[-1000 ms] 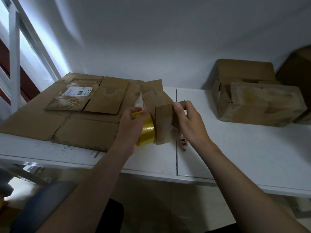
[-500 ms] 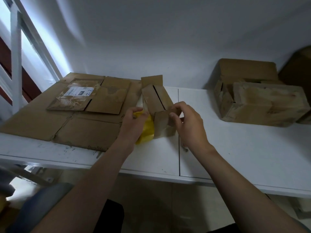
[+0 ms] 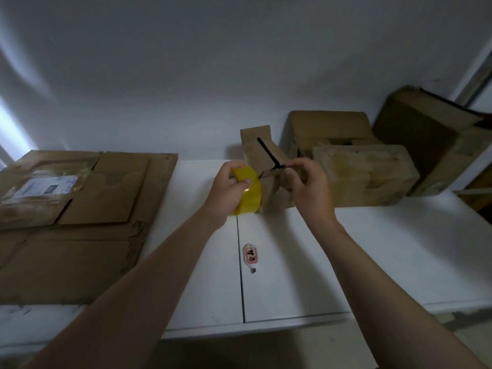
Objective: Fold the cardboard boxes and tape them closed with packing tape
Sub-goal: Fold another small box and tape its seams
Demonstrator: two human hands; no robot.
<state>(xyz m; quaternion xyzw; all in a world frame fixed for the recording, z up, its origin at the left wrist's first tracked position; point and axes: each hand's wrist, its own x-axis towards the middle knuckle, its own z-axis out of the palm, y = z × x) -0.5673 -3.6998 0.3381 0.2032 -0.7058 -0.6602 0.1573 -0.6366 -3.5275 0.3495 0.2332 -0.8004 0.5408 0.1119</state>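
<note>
A small brown cardboard box (image 3: pixel 259 153) stands on the white table (image 3: pixel 372 249) at the middle, its top flaps folded together with a dark seam between them and one flap sticking up at the back. My left hand (image 3: pixel 229 187) grips a yellow roll of packing tape (image 3: pixel 249 191) against the box's near left side. My right hand (image 3: pixel 303 182) pinches the near top edge of the box where the flaps meet. The box's front face is mostly hidden behind my hands.
A small white and pink cutter (image 3: pixel 250 258) lies on the table in front of the box. Flattened cardboard sheets (image 3: pixel 80 209) cover the left side. Assembled boxes (image 3: pixel 364 174) and a larger open box (image 3: pixel 431 145) stand at the right against the wall.
The view has shifted, so the box now sits right of where it was. My right hand has moved from the front flap up to the box's top edge. The cutter is now uncovered.
</note>
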